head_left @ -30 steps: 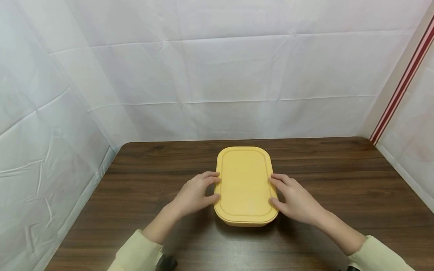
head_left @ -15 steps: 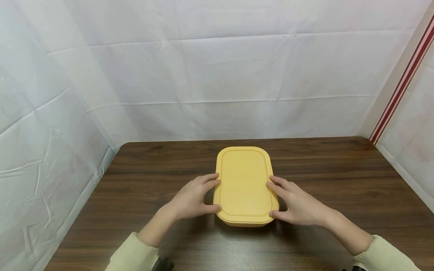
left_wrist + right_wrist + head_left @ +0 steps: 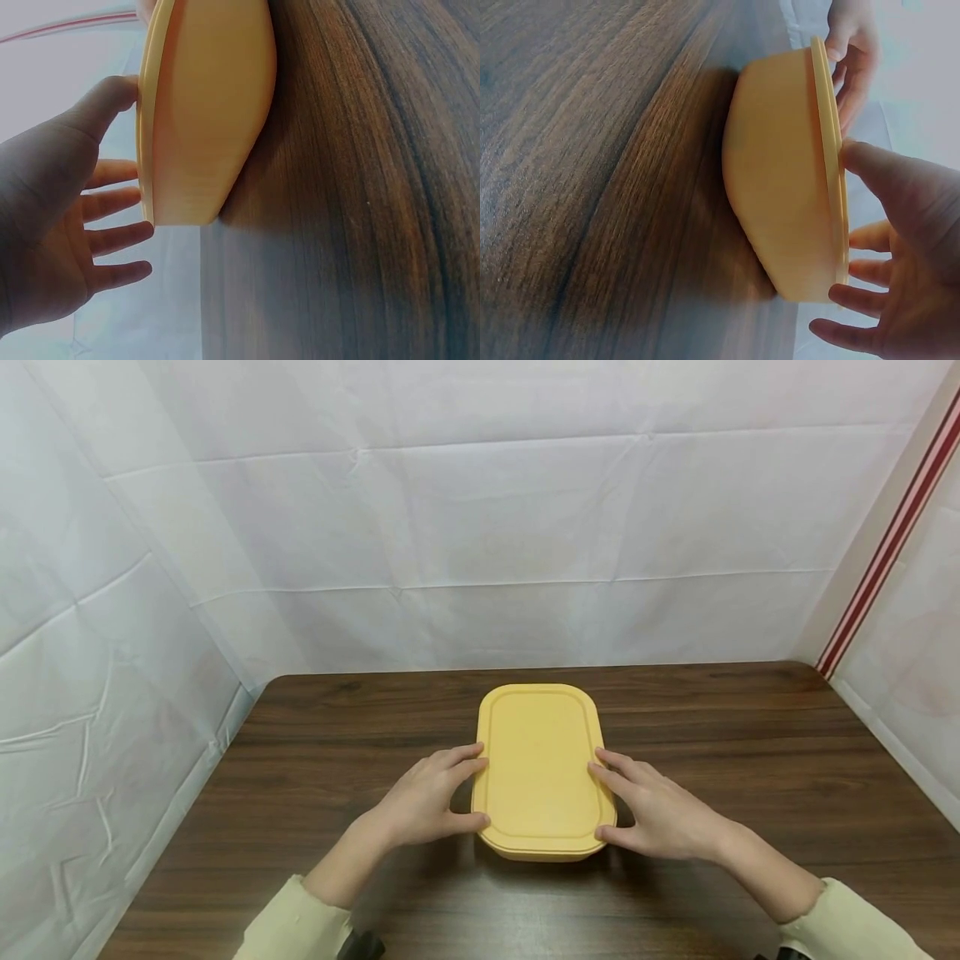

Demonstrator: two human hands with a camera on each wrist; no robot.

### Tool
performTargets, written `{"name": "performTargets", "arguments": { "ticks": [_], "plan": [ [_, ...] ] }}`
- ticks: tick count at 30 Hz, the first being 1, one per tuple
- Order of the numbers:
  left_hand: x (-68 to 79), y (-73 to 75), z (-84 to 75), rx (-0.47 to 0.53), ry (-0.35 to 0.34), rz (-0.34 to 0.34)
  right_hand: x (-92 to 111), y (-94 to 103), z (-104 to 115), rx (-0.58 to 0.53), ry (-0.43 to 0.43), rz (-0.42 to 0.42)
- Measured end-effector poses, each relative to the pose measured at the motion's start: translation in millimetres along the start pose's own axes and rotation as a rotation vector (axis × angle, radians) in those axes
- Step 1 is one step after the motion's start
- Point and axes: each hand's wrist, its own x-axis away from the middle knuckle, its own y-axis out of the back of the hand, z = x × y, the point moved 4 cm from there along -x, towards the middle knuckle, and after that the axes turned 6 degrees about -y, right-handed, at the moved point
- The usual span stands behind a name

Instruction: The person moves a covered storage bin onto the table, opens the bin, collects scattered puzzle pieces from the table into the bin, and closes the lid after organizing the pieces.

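Observation:
A yellow rectangular food container with rounded corners stands on the wooden table, its flat yellow lid [image 3: 542, 760] on top. Its sides [image 3: 214, 97] narrow toward the base in the left wrist view. My left hand [image 3: 420, 802] touches the lid's left edge, thumb near the front corner and fingertips farther back. Opposite it, my right hand [image 3: 667, 810] rests thumb and fingertips on the right edge. Both hands have their fingers spread and fairly straight, as the right wrist view shows for the right fingers [image 3: 866, 300]. The container's inside is hidden under the lid.
The dark brown wooden table [image 3: 337, 727] has rounded far corners. White sheeting [image 3: 487, 527] hangs behind it and at both sides, with a red stripe [image 3: 892, 539] at the right. Light green sleeves [image 3: 300, 922] cover the forearms.
Both thumbs have shifted along the lid's edges toward the front corners, and the right fingertips reach slightly farther onto the lid. The container stays in place. Over the last half second almost nothing moves.

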Motion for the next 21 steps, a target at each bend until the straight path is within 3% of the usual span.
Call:
{"name": "performTargets", "arguments": {
  "ticks": [10, 21],
  "plan": [
    [-7.4, 2.3, 2.3, -0.057, -0.052, -0.080, -3.3, 1.2, -4.7, 0.042, -0.003, -0.091],
    [-21.4, 0.8, 18.6, -0.076, -0.009, -0.100, -22.8, -1.1, -19.8, 0.079, -0.006, -0.161]
  ]
}}
